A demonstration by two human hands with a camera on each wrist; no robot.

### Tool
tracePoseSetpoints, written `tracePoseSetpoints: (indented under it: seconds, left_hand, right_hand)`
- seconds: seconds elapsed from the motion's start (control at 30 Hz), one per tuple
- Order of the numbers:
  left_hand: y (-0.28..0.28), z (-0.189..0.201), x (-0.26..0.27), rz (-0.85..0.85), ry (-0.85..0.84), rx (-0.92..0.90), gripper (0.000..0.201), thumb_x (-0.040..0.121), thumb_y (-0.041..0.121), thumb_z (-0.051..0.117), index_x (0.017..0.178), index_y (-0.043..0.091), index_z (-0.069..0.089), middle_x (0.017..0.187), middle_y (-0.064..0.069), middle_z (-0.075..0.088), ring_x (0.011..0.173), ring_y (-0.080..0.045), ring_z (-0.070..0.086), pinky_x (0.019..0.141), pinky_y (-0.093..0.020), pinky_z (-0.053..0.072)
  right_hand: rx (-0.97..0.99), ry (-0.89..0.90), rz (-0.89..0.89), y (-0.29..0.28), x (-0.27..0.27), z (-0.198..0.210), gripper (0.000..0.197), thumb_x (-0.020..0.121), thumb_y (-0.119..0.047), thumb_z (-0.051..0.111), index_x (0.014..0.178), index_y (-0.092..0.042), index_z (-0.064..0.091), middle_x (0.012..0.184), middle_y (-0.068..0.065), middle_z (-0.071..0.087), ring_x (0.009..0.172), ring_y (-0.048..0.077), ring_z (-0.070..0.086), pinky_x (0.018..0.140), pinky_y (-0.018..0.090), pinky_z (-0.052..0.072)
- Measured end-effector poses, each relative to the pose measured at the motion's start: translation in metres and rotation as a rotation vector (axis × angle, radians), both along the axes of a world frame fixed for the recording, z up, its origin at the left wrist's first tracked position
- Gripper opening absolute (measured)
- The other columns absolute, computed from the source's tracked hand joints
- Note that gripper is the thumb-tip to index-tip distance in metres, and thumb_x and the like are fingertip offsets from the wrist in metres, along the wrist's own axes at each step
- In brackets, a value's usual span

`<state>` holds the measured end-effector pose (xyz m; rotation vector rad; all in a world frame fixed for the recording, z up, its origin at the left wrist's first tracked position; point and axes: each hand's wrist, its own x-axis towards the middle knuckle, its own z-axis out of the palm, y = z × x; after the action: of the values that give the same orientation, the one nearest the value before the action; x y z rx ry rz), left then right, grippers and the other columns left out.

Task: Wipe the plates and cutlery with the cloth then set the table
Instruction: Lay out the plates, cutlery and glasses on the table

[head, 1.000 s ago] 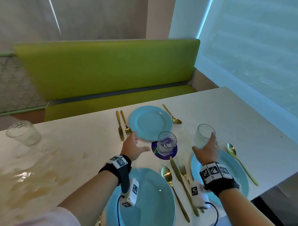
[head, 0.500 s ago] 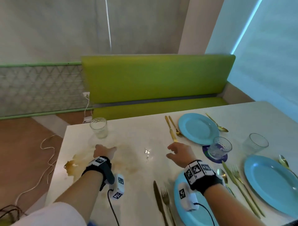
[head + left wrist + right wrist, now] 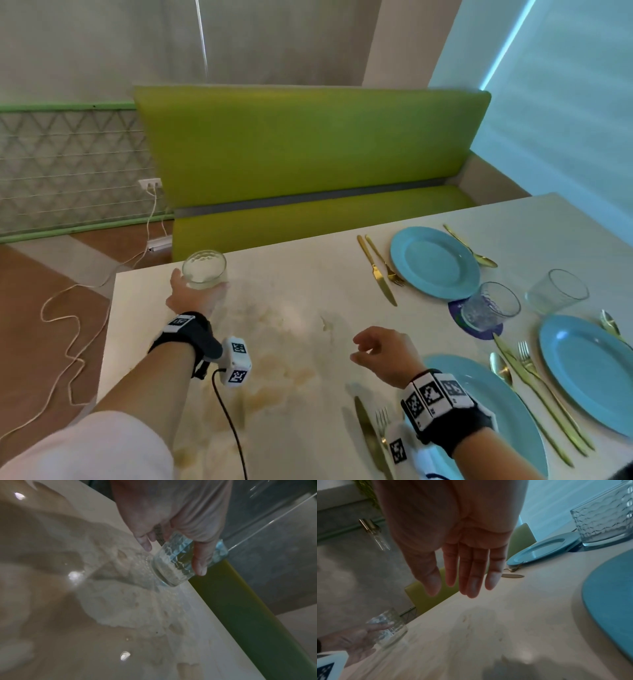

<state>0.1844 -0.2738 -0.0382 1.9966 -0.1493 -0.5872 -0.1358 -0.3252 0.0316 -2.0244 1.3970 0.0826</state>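
Left hand [image 3: 191,298] forward since, grip now around the glass [image 3: 204,270]; right hand [image 3: 385,354] slack, empty.

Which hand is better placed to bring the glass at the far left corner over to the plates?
Left. The left hand already holds that glass, fingers curled round it. The right hand hangs open above the table, away from it.
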Motion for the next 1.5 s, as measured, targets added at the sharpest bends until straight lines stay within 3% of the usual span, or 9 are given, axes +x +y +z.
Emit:
tracePoseSetpoints:
  seconds: [0.2,0.37,0.5,0.6,0.73,0.83,1.0,1.2,1.5]
  left_hand:
    - [-0.007,0.000,-0.017,-0.111,-0.065,-0.030,0.065,0.067,0.024,0.081,0.124,0.019,0.049,0.131,-0.015,0.044,0.126,-0.032,0.037,0.094,-0.033,0.038]
    - [-0.020,0.027,-0.070,-0.469,0.056,-0.189,0.098,0.030,0.051,0.077,0.119,0.020,0.051,0.114,0.001,0.056,0.109,-0.024,0.052,0.091,-0.034,0.042]
    - [-0.028,0.054,-0.124,-0.817,0.151,-0.249,0.075,0.046,0.030,0.081,0.115,0.022,0.051,0.107,0.005,0.059,0.103,-0.019,0.054,0.082,-0.025,0.043]
    - [-0.029,0.069,-0.159,-0.953,0.244,-0.291,0.074,0.047,0.023,0.080,0.115,0.022,0.051,0.107,0.004,0.058,0.101,-0.015,0.054,0.079,-0.021,0.046]
    - [-0.026,0.077,-0.185,-0.984,0.353,-0.282,0.081,0.046,0.023,0.085,0.118,0.022,0.051,0.111,0.001,0.057,0.098,-0.011,0.056,0.081,-0.021,0.046]
    - [-0.022,0.081,-0.202,-1.032,0.325,-0.193,0.081,0.065,0.005,0.082,0.134,0.017,0.041,0.119,0.000,0.054,0.102,-0.010,0.056,0.082,-0.019,0.048]
    - [-0.017,0.083,-0.216,-0.996,0.136,0.026,0.101,0.069,0.031,0.081,0.148,0.016,0.020,0.146,-0.004,0.038,0.129,-0.019,0.041,0.099,-0.030,0.040]
    - [-0.002,0.078,-0.208,-0.784,0.058,0.036,0.065,0.080,0.039,0.070,0.135,0.016,0.043,0.121,-0.003,0.057,0.102,-0.016,0.052,0.080,-0.025,0.039]
    - [0.006,0.074,-0.212,-0.754,0.059,0.039,0.059,0.081,0.036,0.070,0.130,0.015,0.045,0.113,-0.002,0.061,0.099,-0.016,0.055,0.072,-0.020,0.041]
  right_hand:
    - [0.007,0.000,-0.030,-0.003,0.003,-0.006,0.034,0.081,-0.032,0.067,0.113,-0.023,0.061,0.107,-0.006,0.067,0.087,0.003,0.056,0.081,0.012,0.040]
    - [0.030,-0.105,-0.088,-0.008,0.016,0.002,0.057,0.076,-0.029,0.073,0.127,-0.023,0.049,0.120,-0.001,0.062,0.095,0.010,0.059,0.086,0.019,0.045]
    - [0.054,-0.301,-0.162,-0.017,0.017,0.013,0.090,0.065,-0.023,0.082,0.140,-0.026,0.031,0.131,-0.001,0.051,0.111,0.015,0.053,0.087,0.024,0.045]
    - [0.085,-0.396,-0.145,-0.023,0.005,0.017,0.096,0.060,-0.018,0.084,0.139,-0.026,0.031,0.120,-0.005,0.055,0.105,0.012,0.054,0.089,0.027,0.047]
    - [0.155,-0.475,-0.142,-0.027,-0.019,0.013,0.085,0.054,-0.012,0.085,0.123,-0.030,0.039,0.105,-0.005,0.061,0.099,0.015,0.061,0.086,0.031,0.053]
    - [0.156,-0.468,-0.155,-0.026,-0.038,0.007,0.077,0.057,-0.009,0.085,0.120,-0.026,0.043,0.097,-0.008,0.061,0.089,0.010,0.062,0.075,0.019,0.052]
    - [0.049,-0.296,-0.271,-0.039,-0.065,-0.010,0.072,0.057,-0.022,0.084,0.119,-0.017,0.047,0.103,-0.002,0.061,0.097,0.017,0.058,0.080,0.026,0.045]
    - [-0.018,-0.210,-0.454,-0.060,-0.087,-0.034,0.073,0.062,-0.022,0.082,0.123,-0.010,0.042,0.119,0.012,0.058,0.110,0.028,0.056,0.081,0.027,0.044]
    - [-0.038,-0.251,-0.553,-0.062,-0.089,-0.043,0.078,0.064,-0.021,0.083,0.128,-0.016,0.039,0.125,0.015,0.055,0.115,0.031,0.054,0.090,0.032,0.045]
